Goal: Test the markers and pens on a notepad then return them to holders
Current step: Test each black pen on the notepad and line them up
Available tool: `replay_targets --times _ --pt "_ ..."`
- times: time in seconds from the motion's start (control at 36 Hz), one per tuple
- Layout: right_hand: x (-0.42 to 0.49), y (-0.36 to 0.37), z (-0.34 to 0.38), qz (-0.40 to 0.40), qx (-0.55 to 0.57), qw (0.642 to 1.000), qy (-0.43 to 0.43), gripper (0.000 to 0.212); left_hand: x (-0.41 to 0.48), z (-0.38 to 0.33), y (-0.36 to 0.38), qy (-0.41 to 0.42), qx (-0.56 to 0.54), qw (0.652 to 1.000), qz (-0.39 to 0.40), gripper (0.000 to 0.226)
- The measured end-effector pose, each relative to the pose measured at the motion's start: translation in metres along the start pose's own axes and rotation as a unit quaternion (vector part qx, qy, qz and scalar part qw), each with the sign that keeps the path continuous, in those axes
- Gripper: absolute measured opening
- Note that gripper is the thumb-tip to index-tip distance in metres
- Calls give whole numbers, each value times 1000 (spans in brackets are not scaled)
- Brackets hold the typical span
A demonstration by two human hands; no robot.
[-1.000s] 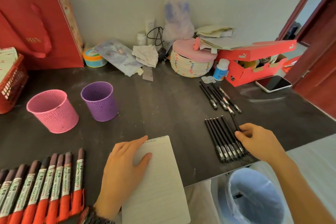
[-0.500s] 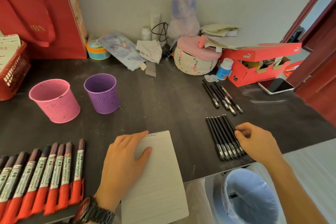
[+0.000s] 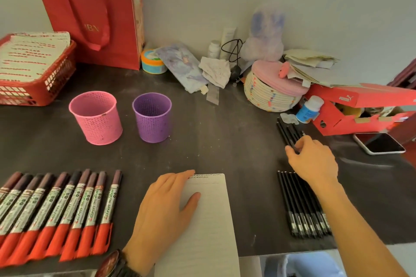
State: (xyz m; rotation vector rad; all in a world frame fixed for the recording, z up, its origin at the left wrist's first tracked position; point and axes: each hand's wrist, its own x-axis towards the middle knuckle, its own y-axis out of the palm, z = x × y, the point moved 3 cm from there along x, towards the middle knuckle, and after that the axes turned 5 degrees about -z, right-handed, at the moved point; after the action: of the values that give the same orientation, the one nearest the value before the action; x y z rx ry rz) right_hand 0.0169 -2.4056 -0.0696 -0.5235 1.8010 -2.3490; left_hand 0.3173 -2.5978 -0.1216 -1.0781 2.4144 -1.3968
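While my left hand (image 3: 164, 216) lies flat with straight fingers on the notepad (image 3: 211, 220) at lower centre, pressing its left side to the dark table (image 3: 225, 137), my right hand (image 3: 315, 159) sits right of centre over the upper pens (image 3: 287, 132), a loose cluster of black ones. Its fingers are curled, and thumb and forefinger seem to pinch one pen's near end, though the knuckles hide most of the contact. The lower pens (image 3: 297, 209) lie side by side in a neat row at lower right, with my right forearm crossing above them. Red-capped markers (image 3: 67, 207) line up at lower left. Left of centre, the pink holder (image 3: 96, 119) and purple holder (image 3: 153, 119) stand upright, just beside each other, not touching.
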Motion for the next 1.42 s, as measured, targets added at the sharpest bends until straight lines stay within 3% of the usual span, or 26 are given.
replay_targets --times 0.11,0.25,0.42,0.56,0.69,0.81,0.89,1.0,1.14,1.42 --pt "12 11 4 52 -81 994 50 37 -1 1 -1 8 -7 1000 -7 46" --pt "6 17 3 29 -58 997 50 27 -1 3 -1 17 -19 1000 -11 44" --pt "-27 -3 17 10 155 987 36 13 -2 3 -2 33 -26 999 -25 41" --pt "-113 -11 70 38 405 913 -30 10 -3 -1 -8 55 -62 993 -80 39" --pt "-185 17 123 130 431 882 -140 11 -5 -6 -11 107 -84 986 -97 42" --pt "-196 28 132 93 418 884 -187 19 -5 -3 -13 75 -126 984 -98 28" --pt "-190 23 128 78 465 870 -144 15 -5 -3 -12 58 -133 986 -76 23" --pt "-178 21 121 93 521 846 -62 27 -6 -9 -12 95 -87 991 -40 25" --pt "-183 24 125 117 571 811 -56 11 -8 -14 -14 141 -58 987 -45 30" --pt "-182 28 120 151 597 787 -38 18 -8 -16 -12 169 -40 984 -43 33"
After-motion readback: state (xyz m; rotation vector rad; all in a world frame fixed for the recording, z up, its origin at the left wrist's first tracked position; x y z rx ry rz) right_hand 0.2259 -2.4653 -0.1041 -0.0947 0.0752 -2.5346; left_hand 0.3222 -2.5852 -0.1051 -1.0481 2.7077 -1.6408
